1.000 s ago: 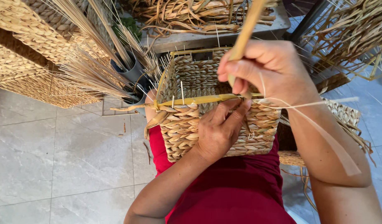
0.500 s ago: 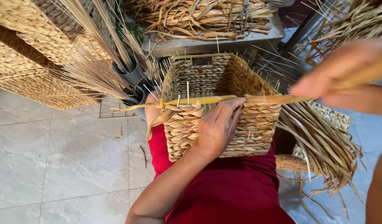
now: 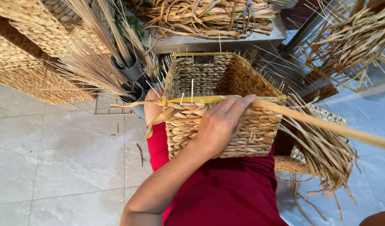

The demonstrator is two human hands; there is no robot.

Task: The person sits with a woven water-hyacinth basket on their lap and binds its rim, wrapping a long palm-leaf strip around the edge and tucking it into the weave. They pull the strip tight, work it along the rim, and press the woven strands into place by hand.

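A square woven basket (image 3: 188, 125) of pale dried fibre rests on my lap, on red cloth (image 3: 226, 188). Thin stiff stalks stick up from its rim. My left hand (image 3: 219, 125) lies over the front wall, fingertips pressing a flat yellow strand (image 3: 318, 121) against the rim. That strand runs along the rim, then stretches taut down and off the right edge of the picture. My right hand is out of the frame; only a bit of arm shows at the bottom right corner (image 3: 380, 217).
Finished woven baskets (image 3: 29, 54) are stacked at the upper left. Grey tubes (image 3: 132, 71) holding stiff stalks stand behind the basket. A shelf carries bundled dried fibre (image 3: 209, 16). Loose fibre (image 3: 326, 159) hangs at my right, over grey floor tiles (image 3: 54, 159).
My right hand has pulled the yellow strand away to the right and left the frame. My left hand has stayed on the basket's front, fingers sliding up to the rim.
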